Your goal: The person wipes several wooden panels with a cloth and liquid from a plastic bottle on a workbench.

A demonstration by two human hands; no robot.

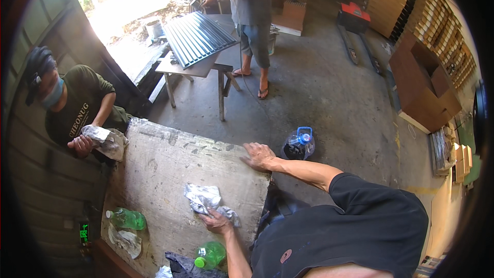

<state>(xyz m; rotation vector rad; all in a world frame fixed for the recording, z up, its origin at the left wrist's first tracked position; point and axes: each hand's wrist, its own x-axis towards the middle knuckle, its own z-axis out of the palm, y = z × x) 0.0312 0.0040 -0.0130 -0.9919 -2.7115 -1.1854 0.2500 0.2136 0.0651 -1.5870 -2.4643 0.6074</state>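
Note:
My left hand (218, 222) grips a crumpled white rag with grey smears (203, 197) on a worn, stained wooden tabletop (164, 170). Its fingers press into the near end of the cloth. My right hand (260, 155) lies spread on the far right corner of the tabletop, holding nothing. Close to my left forearm is a clear green plastic bottle (210, 255) with a bright green cap. A second green bottle (126, 219) lies on its side at the left, with a crumpled whitish rag (126, 242) beside it.
A masked co-worker (82, 103) at the left edge holds a white rag (105, 141). Another person (252, 15) stands by a ribbed dark metal panel (198, 38) on trestles. A clear jug (299, 144) with blue handle stands on the floor. Behind are a pallet jack (354, 20) and brown cabinet (422, 85).

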